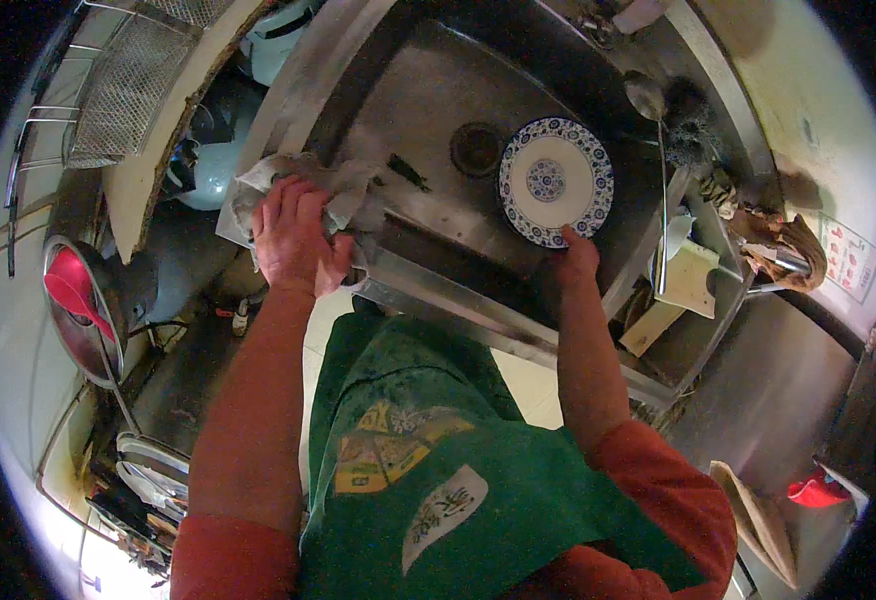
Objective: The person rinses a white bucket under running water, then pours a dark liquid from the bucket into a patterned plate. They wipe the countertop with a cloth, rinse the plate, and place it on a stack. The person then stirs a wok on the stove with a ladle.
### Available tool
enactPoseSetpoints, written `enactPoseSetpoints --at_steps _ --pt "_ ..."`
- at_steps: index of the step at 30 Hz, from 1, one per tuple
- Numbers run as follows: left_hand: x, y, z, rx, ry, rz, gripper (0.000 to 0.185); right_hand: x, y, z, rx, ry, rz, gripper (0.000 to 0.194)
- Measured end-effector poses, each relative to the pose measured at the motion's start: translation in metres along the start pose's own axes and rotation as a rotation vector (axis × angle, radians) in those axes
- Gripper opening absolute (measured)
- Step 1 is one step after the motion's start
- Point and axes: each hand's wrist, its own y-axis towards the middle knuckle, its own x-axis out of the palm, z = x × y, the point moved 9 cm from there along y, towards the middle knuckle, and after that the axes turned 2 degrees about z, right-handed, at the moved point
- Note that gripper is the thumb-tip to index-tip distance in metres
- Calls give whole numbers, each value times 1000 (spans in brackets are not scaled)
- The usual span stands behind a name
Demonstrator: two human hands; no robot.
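Observation:
My left hand [292, 232] is on a bunched grey-white cloth [348, 187] at the left front corner of a stainless steel sink [408, 94], its fingers bent into the folds. Over the sink basin, my right hand [579, 256] grips the near rim of a white plate [556, 182] with a blue floral border and a blue centre medallion. The thumb lies on the plate's face; the other fingers are hidden beneath it. Left of the plate shows the round drain [475, 148]. A dark green scrap [408, 172] lies on the basin floor near the cloth.
Right of the basin are a long-handled ladle [661, 187], a dark scouring pad [689, 124], a pale board [682, 281] and a brown cloth [790, 247]. Leftward stand wire mesh baskets [134, 90] and a metal bowl [63, 330] holding a pink scoop [70, 281].

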Motion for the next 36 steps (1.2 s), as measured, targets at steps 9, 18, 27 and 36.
enactPoseSetpoints --at_steps 9,18,27,36 --pt "-1 -3 -1 23 -6 76 53 2 13 34 53 84 92 30" --pt "2 -2 -3 -17 29 0 54 17 -38 22 85 -293 130 34" --pt "3 -1 -6 -61 104 -91 56 42 2 80 417 65 -196 44" --pt "-8 0 -1 -6 22 34 51 20 19 66 328 24 -171 39"
